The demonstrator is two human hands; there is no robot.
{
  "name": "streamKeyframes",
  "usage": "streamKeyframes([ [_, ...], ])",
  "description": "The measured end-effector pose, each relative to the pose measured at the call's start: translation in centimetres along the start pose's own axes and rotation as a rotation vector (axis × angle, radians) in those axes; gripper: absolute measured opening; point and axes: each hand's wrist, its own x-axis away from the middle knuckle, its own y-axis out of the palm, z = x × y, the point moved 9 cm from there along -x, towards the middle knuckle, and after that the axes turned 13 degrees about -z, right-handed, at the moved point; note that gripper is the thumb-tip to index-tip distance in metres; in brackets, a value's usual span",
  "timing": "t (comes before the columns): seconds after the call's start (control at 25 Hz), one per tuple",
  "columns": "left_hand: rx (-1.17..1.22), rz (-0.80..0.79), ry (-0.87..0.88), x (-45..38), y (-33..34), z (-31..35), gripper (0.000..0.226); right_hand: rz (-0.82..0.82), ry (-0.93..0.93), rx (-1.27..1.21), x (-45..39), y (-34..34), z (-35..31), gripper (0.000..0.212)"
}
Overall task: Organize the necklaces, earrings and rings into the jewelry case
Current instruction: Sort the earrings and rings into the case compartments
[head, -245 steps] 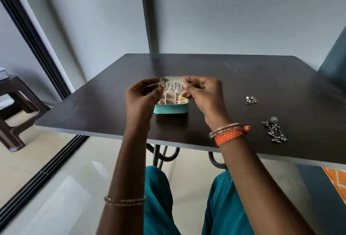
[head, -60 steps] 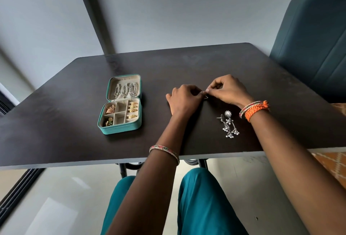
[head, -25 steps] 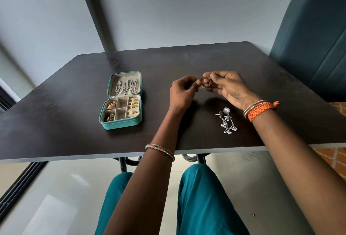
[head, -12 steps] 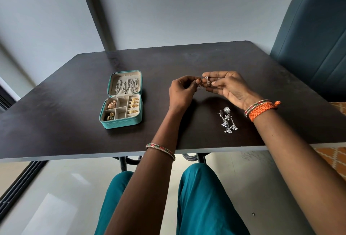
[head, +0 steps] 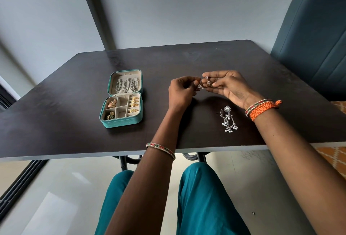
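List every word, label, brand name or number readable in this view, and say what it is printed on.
None: no readable text shows anywhere.
The teal jewelry case shows no brand or label on its visible sides.
The dark table, the wall and the teal chair carry no writing.

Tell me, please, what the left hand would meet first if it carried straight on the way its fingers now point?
Probably the right hand: the left hand pinches a triangular earring pointing right, and the right's earring and fingertips sit just beyond. Depth is unclear.

Dark table (head: 187, 62); teal chair (head: 314, 34) at right; orange patterned mat (head: 333, 156).
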Motion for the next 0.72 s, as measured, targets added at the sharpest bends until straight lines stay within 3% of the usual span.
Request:
streamKeyframes([
  [0.28, 0.004, -0.052, -0.014, -0.27, 0.33, -0.30, 0.024, 0.008, 0.028, -0.003, 0.23, 0.33, 0.01, 0.061],
  [0.72, -0.060, -0.058, -0.016, 0.02, 0.37, 0.14, 0.035, 0.037, 0.048, 0.007, 0.43, -0.02, 0.05, 0.059],
])
